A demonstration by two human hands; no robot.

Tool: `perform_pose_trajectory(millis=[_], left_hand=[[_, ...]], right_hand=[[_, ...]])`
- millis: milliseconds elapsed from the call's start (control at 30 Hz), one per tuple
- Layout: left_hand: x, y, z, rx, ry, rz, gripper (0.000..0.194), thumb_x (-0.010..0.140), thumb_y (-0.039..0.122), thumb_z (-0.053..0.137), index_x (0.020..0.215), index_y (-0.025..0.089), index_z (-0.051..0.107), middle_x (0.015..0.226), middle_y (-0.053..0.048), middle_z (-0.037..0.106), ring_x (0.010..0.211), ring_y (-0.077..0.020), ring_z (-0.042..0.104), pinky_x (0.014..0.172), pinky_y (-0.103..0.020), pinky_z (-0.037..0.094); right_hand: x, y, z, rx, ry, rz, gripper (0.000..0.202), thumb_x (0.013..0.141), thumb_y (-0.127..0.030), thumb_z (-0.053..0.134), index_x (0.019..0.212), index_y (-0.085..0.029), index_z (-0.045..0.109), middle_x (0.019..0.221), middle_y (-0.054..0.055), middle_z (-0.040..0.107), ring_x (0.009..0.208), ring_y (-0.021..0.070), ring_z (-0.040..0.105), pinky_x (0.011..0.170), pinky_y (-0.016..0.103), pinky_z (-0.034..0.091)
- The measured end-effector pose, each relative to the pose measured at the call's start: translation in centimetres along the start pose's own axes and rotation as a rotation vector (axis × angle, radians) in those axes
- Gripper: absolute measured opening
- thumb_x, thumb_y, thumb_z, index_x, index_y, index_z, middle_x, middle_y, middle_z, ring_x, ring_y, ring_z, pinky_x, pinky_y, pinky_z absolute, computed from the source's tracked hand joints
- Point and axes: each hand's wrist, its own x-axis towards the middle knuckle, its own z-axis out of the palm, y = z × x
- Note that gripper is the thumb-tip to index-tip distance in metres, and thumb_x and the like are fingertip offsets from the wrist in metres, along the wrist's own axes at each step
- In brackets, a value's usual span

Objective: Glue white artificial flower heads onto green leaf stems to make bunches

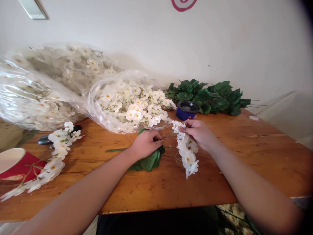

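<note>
Our left hand (145,143) curls over the leaves (149,162), fingers closed on them above the table (156,192). Our right hand (199,133) pinches the upper end of the white flowers (188,156), whose thin stems reach toward our left. Just beyond our right sits the pot (183,114).

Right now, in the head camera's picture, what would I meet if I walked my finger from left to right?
The red cup → the person's left hand → the white flower string held up in the right hand → a little white scrap.
</note>
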Motion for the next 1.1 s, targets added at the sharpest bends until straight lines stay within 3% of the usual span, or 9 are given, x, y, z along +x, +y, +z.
perform_pose_trajectory(millis=[367, 533, 633, 700, 800, 900, 1000, 1100], left_hand=[[0.0, -0.2, 0.0, -0.048, -0.011, 0.005, 0.018, 0.082, 0.031, 0.057, 0.072, 0.018, 0.064, 0.07, 0.0, 0.063, 0.066, -0.0133, 0.055, 0.061, -0.024, 0.04], [0.0, -0.3, 0.1, -0.011, -0.028, 0.022, 0.018, 0.083, 0.03, 0.057, 0.074, 0.018, 0.065, 0.073, 0.0, 0.065, 0.068, -0.0139, 0.057, 0.063, -0.024, 0.041], [0.0, -0.2, 0.1, 0.009, -0.03, 0.024, 0.016, 0.083, 0.03, 0.056, 0.076, 0.018, 0.065, 0.075, -0.001, 0.065, 0.07, -0.0145, 0.057, 0.064, -0.024, 0.042], [0.0, -0.2, 0.2, 0.019, -0.027, 0.017, 0.016, 0.083, 0.03, 0.056, 0.077, 0.018, 0.065, 0.076, -0.001, 0.066, 0.071, -0.015, 0.058, 0.065, -0.024, 0.042], [0.0, -0.2, 0.2, 0.037, -0.025, 0.023, 0.016, 0.083, 0.029, 0.056, 0.077, 0.019, 0.065, 0.075, -0.001, 0.066, 0.072, -0.0152, 0.058, 0.065, -0.024, 0.041], [0.0, -0.2, 0.2, 0.047, -0.025, 0.038, 0.015, 0.083, 0.028, 0.056, 0.076, 0.019, 0.065, 0.075, -0.001, 0.065, 0.071, -0.015, 0.058, 0.064, -0.024, 0.041], [0.0, -0.2, 0.2, 0.046, -0.025, 0.035, 0.016, 0.083, 0.028, 0.055, 0.074, 0.019, 0.065, 0.073, -0.001, 0.065, 0.071, -0.0148, 0.058, 0.064, -0.024, 0.041], [0.0, -0.1, 0.2, 0.036, -0.024, 0.026, 0.016, 0.083, 0.028, 0.056, 0.075, 0.019, 0.066, 0.073, 0.0, 0.066, 0.071, -0.015, 0.058, 0.064, -0.024, 0.041]], right_hand=[[-0.4, -0.1, 0.5, 0.023, -0.031, 0.01, 0.038, 0.058, -0.039, 0.084, 0.079, -0.018, 0.061, 0.064, -0.003, 0.056, 0.052, 0.0087, 0.049, 0.049, 0.022, 0.04], [-1.3, -0.9, 0.5, -0.009, -0.209, -0.039, 0.041, 0.065, -0.037, 0.08, 0.097, -0.023, 0.058, 0.078, -0.002, 0.062, 0.063, 0.0121, 0.057, 0.056, 0.023, 0.046], [-1.5, -1.0, 0.6, -0.112, -0.285, -0.037, 0.059, 0.057, -0.032, 0.085, 0.108, -0.026, 0.056, 0.088, 0.0, 0.066, 0.072, 0.0156, 0.061, 0.062, 0.026, 0.05], [-1.3, -0.8, 0.7, -0.183, -0.266, -0.056, 0.064, 0.054, -0.031, 0.086, 0.11, -0.026, 0.056, 0.091, 0.0, 0.067, 0.074, 0.0174, 0.061, 0.064, 0.028, 0.051], [-0.7, -0.2, 0.8, -0.315, -0.187, -0.124, 0.045, 0.061, -0.034, 0.082, 0.101, -0.023, 0.064, 0.092, 0.002, 0.069, 0.077, 0.0195, 0.062, 0.068, 0.03, 0.051], [-0.3, 0.2, 0.8, -0.411, -0.175, -0.104, 0.032, 0.066, -0.038, 0.077, 0.092, -0.02, 0.07, 0.088, 0.004, 0.071, 0.075, 0.0206, 0.063, 0.064, 0.029, 0.049], [-0.3, 0.3, 0.9, -0.397, -0.2, -0.017, 0.034, 0.065, -0.039, 0.076, 0.091, -0.019, 0.071, 0.08, 0.004, 0.071, 0.066, 0.0199, 0.062, 0.056, 0.028, 0.047], [-0.4, 0.2, 0.9, -0.338, -0.162, -0.022, 0.031, 0.063, -0.035, 0.077, 0.087, -0.017, 0.071, 0.078, 0.004, 0.07, 0.064, 0.0185, 0.061, 0.055, 0.027, 0.046]])
